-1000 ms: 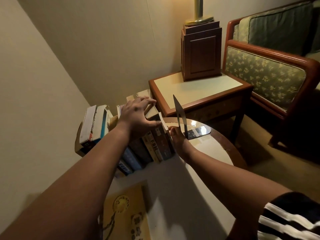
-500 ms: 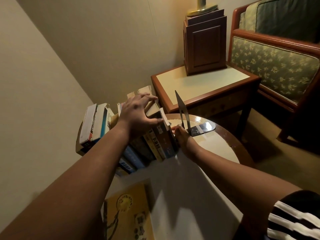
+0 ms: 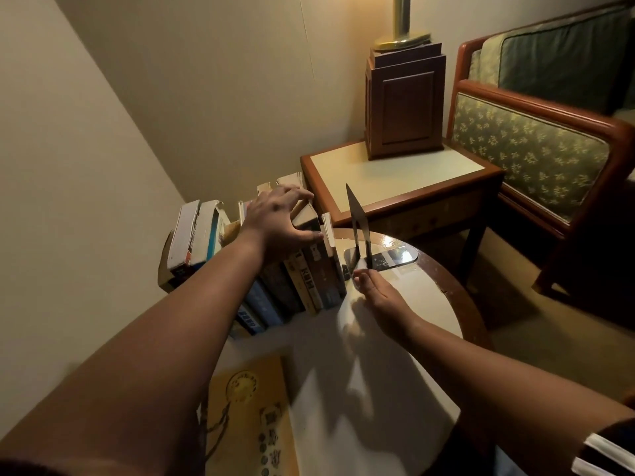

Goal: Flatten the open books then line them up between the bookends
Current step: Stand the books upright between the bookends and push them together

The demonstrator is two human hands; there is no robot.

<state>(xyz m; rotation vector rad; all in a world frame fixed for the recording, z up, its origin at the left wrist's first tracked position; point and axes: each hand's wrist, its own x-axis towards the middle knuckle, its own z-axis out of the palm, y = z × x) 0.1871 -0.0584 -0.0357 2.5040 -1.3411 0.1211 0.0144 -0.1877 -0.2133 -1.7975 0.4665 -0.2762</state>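
Head view of a round tabletop (image 3: 405,324) in a room corner. Row of books (image 3: 311,269) upright at the far left of the tabletop, spines toward the viewer, leaning slightly left. Two more paperbacks (image 3: 194,231) further left, tilted, with a gap before the main block.

Left hand (image 3: 275,219) on top of the row, grip clamped over the top edges, thumb against the right-hand cover. Metal bookend (image 3: 357,218) just right of the row, a narrow gap away from the last book, with its foot plate (image 3: 388,257) flat on the tabletop. Right hand (image 3: 376,292) at the near lower edge of the bookend, grip pinching it between thumb and fingertips.

No second bookend clearly identifiable at the left end. Yellow-covered book (image 3: 249,420) flat at the near edge, not yet in the row. Beyond: side table (image 3: 405,173) with lamp base (image 3: 405,104); armchair (image 3: 536,146) at right.

Handling, as judged: books heavy as a block and prone to fanning or toppling, so best steadied by pressure from above and against the end cover. Bookend thin, stiff and light, likely to slide easily on the glossy tabletop. Best taken low, near the bend, to avoid tipping.
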